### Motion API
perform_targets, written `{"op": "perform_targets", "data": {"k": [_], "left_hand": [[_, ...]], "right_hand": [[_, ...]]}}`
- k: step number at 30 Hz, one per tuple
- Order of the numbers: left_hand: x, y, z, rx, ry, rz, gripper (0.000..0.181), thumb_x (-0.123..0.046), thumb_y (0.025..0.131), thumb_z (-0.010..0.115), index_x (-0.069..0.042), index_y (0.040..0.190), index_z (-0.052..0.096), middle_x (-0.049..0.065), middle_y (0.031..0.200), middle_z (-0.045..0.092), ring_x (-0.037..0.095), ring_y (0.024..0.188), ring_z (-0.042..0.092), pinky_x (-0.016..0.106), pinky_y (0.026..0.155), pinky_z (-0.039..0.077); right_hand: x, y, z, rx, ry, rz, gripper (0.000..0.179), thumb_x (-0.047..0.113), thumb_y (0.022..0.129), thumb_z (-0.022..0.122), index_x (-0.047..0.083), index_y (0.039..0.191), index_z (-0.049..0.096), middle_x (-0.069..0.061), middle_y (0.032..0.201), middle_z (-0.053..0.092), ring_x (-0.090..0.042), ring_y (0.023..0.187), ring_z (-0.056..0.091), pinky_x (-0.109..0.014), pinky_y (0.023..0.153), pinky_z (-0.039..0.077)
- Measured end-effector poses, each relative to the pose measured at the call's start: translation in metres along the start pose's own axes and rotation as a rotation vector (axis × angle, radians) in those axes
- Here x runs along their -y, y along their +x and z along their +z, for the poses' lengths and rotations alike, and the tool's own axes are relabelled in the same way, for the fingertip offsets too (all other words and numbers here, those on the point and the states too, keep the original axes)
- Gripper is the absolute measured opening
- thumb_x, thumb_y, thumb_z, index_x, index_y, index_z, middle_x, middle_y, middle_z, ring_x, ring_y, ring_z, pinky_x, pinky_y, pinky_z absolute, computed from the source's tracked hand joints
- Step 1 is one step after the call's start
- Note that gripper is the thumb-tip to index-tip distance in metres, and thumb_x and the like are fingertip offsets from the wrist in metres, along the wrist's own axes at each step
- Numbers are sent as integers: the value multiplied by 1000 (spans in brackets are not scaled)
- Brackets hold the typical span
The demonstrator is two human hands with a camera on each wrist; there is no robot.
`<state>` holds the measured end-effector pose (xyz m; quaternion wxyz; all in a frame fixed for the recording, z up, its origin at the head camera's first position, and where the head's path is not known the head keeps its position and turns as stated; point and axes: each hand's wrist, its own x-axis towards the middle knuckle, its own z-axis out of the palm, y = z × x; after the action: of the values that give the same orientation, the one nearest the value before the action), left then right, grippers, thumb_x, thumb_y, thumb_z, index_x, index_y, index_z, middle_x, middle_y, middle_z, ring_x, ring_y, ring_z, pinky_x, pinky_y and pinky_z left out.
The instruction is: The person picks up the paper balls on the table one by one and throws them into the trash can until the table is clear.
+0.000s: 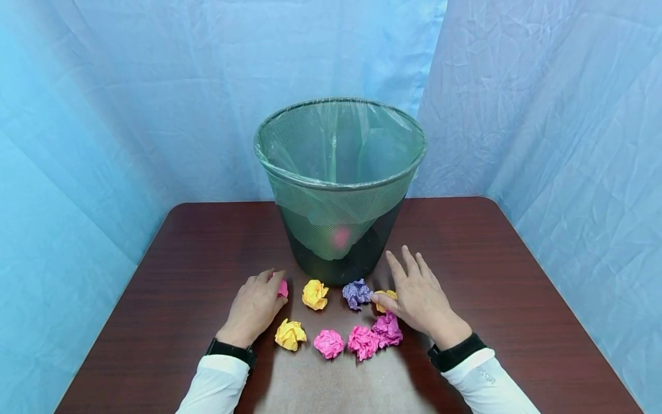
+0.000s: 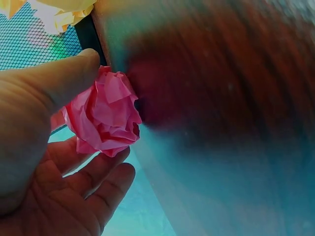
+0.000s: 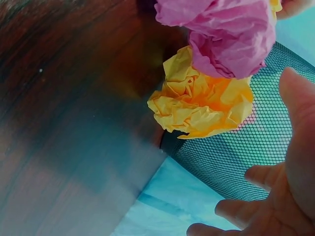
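My left hand (image 1: 254, 307) holds a crumpled pink paper ball (image 2: 104, 115) between thumb and fingers, low over the table at the left. On the right, my right hand (image 1: 421, 299) is spread with its fingers straight, beside an orange-yellow paper ball (image 3: 202, 101) that it partly hides in the head view. A magenta paper ball (image 1: 387, 330) lies just nearer than that one. A violet paper ball (image 1: 357, 294) sits left of the right thumb. Two more pink paper balls (image 1: 328, 344) and two yellow ones (image 1: 315, 295) lie between the hands.
A mesh wastebasket (image 1: 341, 187) with a clear liner stands behind the paper balls, a pink spot showing through its lower front. The dark wooden table (image 1: 207, 253) has rounded far corners. Blue cloth (image 1: 170, 86) hangs around the back and sides.
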<state>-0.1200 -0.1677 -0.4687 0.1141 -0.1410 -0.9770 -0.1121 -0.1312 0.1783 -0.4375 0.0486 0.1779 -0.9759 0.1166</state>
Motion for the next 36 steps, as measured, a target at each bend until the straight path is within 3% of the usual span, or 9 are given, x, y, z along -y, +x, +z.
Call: {"op": "perform_targets", "data": {"k": [16, 26, 36], "left_hand": [[-1, 0, -2, 30, -15, -11, 49, -26, 79, 80, -5, 121, 64, 17, 112, 64, 31, 96, 58, 46, 88, 53], [-1, 1, -4, -11, -14, 24, 44, -25, 74, 84, -8, 111, 67, 11, 96, 65, 25, 80, 58, 41, 72, 54], [0, 1, -5, -13, -45, 19, 46, -27, 72, 85, -10, 111, 68, 8, 93, 64, 20, 77, 56, 38, 70, 54]], "right_hand": [[1, -1, 1, 6, -1, 1, 99, 71, 83, 55, 10, 155, 27, -26, 159, 21, -50, 141, 19, -64, 110, 26], [1, 0, 3, 5, -14, 0, 99, 71, 84, 54, 9, 155, 27, -28, 158, 22, -51, 141, 21, -63, 110, 25], [0, 1, 3, 5, -13, 2, 99, 71, 83, 55, 9, 155, 28, -27, 158, 22, -51, 141, 20, -63, 111, 25]]}}
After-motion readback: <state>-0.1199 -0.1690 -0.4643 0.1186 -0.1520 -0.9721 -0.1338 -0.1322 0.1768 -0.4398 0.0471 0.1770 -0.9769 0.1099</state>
